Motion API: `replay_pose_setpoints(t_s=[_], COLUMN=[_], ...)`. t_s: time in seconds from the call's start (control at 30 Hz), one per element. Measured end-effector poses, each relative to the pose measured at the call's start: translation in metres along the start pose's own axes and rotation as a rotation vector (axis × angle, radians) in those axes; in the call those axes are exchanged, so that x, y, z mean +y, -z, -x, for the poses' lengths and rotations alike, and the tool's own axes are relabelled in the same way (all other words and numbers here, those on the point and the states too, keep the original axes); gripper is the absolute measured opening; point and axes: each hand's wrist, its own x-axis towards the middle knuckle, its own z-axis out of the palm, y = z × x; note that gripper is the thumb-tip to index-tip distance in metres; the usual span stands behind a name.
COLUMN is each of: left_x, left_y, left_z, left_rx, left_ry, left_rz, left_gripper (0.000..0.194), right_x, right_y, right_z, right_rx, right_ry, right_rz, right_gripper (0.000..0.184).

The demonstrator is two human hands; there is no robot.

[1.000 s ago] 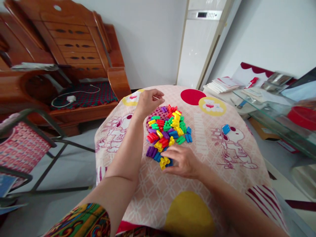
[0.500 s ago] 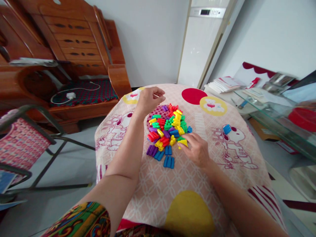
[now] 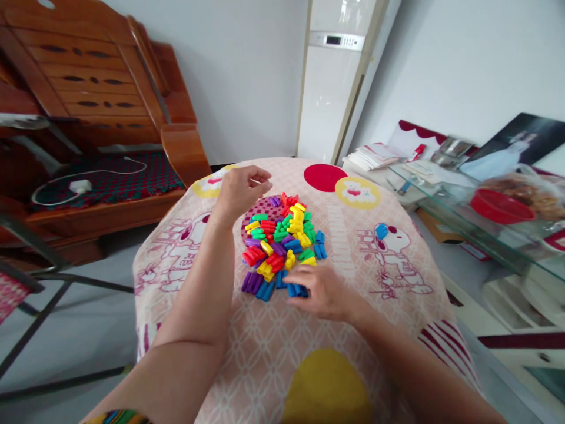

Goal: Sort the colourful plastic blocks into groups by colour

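A heap of small plastic toy pieces (image 3: 282,232) in red, yellow, green, blue and purple lies at the middle of the round table. Many look like short rods joined side by side. At the near edge of the heap, my right hand (image 3: 324,292) has its thumb and fingers closed around a blue toy piece (image 3: 297,290), partly hidden by them. My left hand (image 3: 244,188) hovers over the far left side of the heap, fingers curved and apart from the thumb, holding nothing visible. Two blue pieces (image 3: 320,251) lie just right of the heap.
A patterned cloth (image 3: 273,347) covers the table. One blue piece (image 3: 381,230) lies apart on the right. A wooden bench (image 3: 110,206) stands at the left; a glass shelf (image 3: 468,212) with a red bowl (image 3: 501,206) is at the right.
My right hand has moved from a yellow piece at the heap's right side toward me, onto a blue piece. My left hand stays over the heap. The camera view has turned right.
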Motion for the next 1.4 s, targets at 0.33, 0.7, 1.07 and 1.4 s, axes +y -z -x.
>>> replay_pose_setpoints(t_s=[0.33,0.7,1.07,1.4], left_x=[0.003,-0.003,-0.001,-0.003], left_y=[-0.002,-0.002,-0.002,-0.002], left_z=[0.001,-0.002,-0.001,-0.001], left_rx=[-0.023,-0.036,-0.052,-0.056], left_ry=[0.010,0.006,0.007,-0.013], left_rz=[-0.022,-0.054,-0.053,-0.060], left_gripper=[0.037,0.039,0.037,0.037], right_x=[0.130,0.188,0.181,0.182], right_y=[0.102,0.099,0.116,0.103], right_z=[0.051,0.087,0.107,0.094], right_rx=[0.933,0.778,0.387,0.498], right_ry=[-0.479,-0.901,-0.937,-0.960], right_rz=[-0.157,0.135,0.112,-0.025], right_gripper=[0.053,0.020,0.031,0.019])
